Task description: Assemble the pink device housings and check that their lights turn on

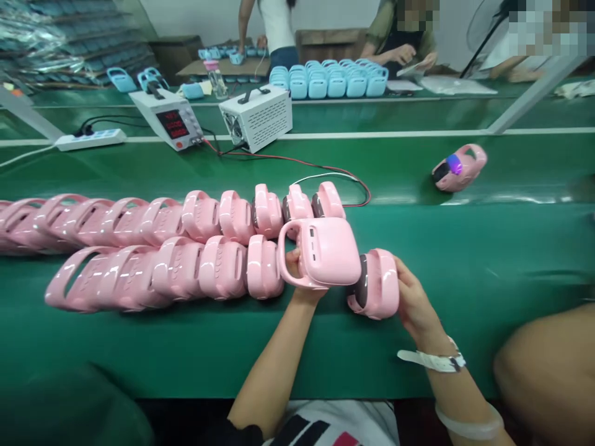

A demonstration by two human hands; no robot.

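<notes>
My left hand (307, 293) is closed under a pink portable speaker (332, 251), its fingers partly hidden behind it. That speaker is raised above the table, its loop handle to the left and a column of ports facing up. At its right, my right hand (413, 300) grips the side of a second pink speaker (382, 286), which has a dark front panel and appears to stand on the table. The far fingers of this hand are hidden. To the left, several more pink speakers (223, 266) stand in two close rows.
A pink speaker with a purple light (455, 164) lies far right. Behind the rows are a power supply with red digits (173, 124), a second power supply (263, 118), red and black wires (320, 166) and a power strip (90, 139). Blue speakers (337, 83) and co-workers are beyond.
</notes>
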